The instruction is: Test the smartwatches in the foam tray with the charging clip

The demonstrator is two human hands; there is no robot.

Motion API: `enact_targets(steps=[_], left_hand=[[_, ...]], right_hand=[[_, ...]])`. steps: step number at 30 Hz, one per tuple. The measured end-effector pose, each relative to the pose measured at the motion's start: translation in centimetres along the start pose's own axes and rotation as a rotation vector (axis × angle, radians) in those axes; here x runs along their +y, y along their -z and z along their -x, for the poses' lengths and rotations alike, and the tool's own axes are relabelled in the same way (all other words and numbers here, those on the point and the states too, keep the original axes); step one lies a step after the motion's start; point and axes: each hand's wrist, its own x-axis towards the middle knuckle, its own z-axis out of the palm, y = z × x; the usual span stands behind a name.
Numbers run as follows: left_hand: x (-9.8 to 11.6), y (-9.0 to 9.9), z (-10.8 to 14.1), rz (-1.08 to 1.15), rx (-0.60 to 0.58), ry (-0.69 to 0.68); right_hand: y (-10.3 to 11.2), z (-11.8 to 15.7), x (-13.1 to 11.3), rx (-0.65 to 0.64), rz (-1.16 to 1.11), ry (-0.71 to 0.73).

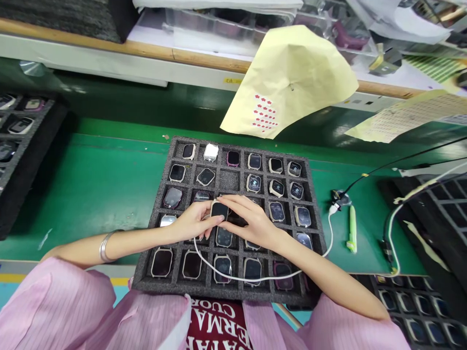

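Observation:
Over the middle of a dark foam tray [237, 292], a smartwatch case [219, 209] with a black screen and no strap is held between both hands. My left hand [193, 222] pinches its left and lower side, thumb along the bottom edge. From the right, my right hand [255, 223] grips it with fingers at the top edge and thumb at the lower corner. A white cable [251, 280] rises to the left fingers; its end is hidden behind them. Several similar watch cases, such as a square one [161, 262], lie in the tray's compartments.
On the green bench [109, 194], a second foam tray [32, 160] stands left. A light-green pen-like tool [351, 228] and a black plug junction [339, 198] lie right. Yellow paper [288, 82] hangs from the shelf. Another watch tray [419, 311] sits lower right.

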Motion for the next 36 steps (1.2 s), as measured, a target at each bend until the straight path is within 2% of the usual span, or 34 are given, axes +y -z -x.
enact_targets(steps=[11, 18, 24, 27, 32, 36], left_hand=[[0.3, 0.6, 0.1, 0.087, -0.101, -0.001], [0.1, 1.0, 0.1, 0.314, -0.331, -0.056], [0.5, 1.0, 0.1, 0.384, -0.395, 0.023], [0.4, 0.8, 0.1, 0.355, -0.364, 0.004], [-0.1, 0.5, 0.1, 0.217, -0.181, -0.045], [-0.2, 0.1, 0.1, 0.09, -0.094, -0.041]], right_hand=[[0.1, -0.1, -0.4, 0.064, -0.243, -0.034], [0.2, -0.4, -0.2, 0.053, -0.687, -0.18], [-0.3, -0.8, -0.3, 0.132, -0.698, -0.163], [0.1, -1.0, -0.5, 0.112, -0.651, -0.153], [1.1, -0.9, -0.9, 0.043, -0.418, -0.057], [1.2, -0.6, -1.0, 0.002, -0.231, -0.031]])
